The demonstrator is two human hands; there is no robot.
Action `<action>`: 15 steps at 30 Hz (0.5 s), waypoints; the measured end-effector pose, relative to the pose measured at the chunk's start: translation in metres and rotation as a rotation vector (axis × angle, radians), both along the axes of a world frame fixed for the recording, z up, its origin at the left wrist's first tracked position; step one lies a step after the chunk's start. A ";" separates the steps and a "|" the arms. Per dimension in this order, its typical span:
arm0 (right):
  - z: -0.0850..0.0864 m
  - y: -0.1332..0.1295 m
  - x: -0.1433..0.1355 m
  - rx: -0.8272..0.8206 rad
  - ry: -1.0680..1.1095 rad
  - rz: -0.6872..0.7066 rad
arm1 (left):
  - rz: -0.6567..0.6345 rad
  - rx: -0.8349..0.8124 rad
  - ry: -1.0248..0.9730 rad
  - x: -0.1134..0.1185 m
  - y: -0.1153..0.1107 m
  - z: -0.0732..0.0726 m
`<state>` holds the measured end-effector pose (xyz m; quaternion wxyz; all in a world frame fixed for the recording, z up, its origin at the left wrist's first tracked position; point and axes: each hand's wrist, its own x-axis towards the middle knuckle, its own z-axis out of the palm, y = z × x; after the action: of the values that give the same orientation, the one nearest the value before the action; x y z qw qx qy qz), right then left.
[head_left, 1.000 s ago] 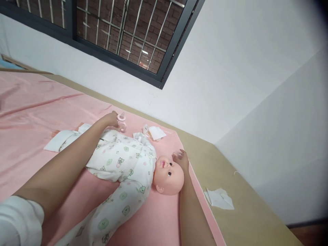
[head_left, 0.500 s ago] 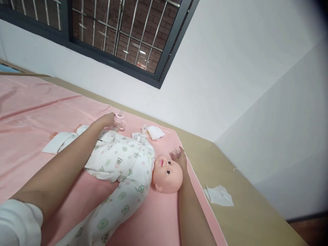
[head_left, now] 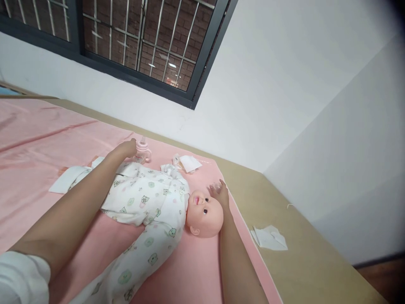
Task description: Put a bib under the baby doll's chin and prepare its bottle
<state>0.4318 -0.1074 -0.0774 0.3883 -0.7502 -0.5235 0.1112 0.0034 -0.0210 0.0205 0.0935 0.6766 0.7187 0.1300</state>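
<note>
A baby doll (head_left: 145,194) in white printed clothes lies on its back on a pink sheet (head_left: 190,270), its head towards the right. Beyond the doll's body, my left hand (head_left: 128,147) is closed around the side of a clear baby bottle (head_left: 141,152) with a pink collar, a handle and a bare nipple on top. The bottle stands upright or nearly so. Past the doll's head, my right hand (head_left: 221,193) has its fingers curled round a small clear dome-shaped cap (head_left: 217,185), close to the sheet. Part of the cap is hidden by the fingers.
A folded white tissue (head_left: 190,163) with a small clear packet (head_left: 176,159) lies beyond the doll's shoulder. Another white tissue (head_left: 270,237) rests on the tan bed surface (head_left: 303,253) at right. A white wall (head_left: 228,135) and a barred window (head_left: 139,46) stand behind.
The view has shifted slightly, so everything sits a little further left. Both hands keep their holds on the bottle and the cap, with hardly any movement.
</note>
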 end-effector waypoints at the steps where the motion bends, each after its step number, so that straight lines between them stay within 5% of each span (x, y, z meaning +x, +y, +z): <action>1: 0.000 -0.001 -0.002 0.007 0.003 -0.006 | 0.032 -0.016 0.000 0.000 -0.003 0.003; 5: 0.001 -0.004 -0.007 0.116 0.007 -0.026 | 0.146 -0.027 -0.028 0.000 -0.021 0.025; 8: 0.002 -0.005 -0.009 0.206 -0.020 -0.034 | 0.119 0.067 -0.038 0.012 -0.042 0.044; 11: 0.007 -0.007 -0.012 0.310 -0.092 -0.071 | -0.097 0.153 -0.064 0.045 -0.062 0.057; 15: 0.017 -0.010 -0.022 0.514 -0.306 -0.041 | -0.557 0.045 -0.109 0.108 -0.073 0.060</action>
<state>0.4095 -0.1177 -0.0604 0.4840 -0.6458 -0.5718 -0.1472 0.1109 -0.0943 0.0805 0.1488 0.8419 0.4961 0.1514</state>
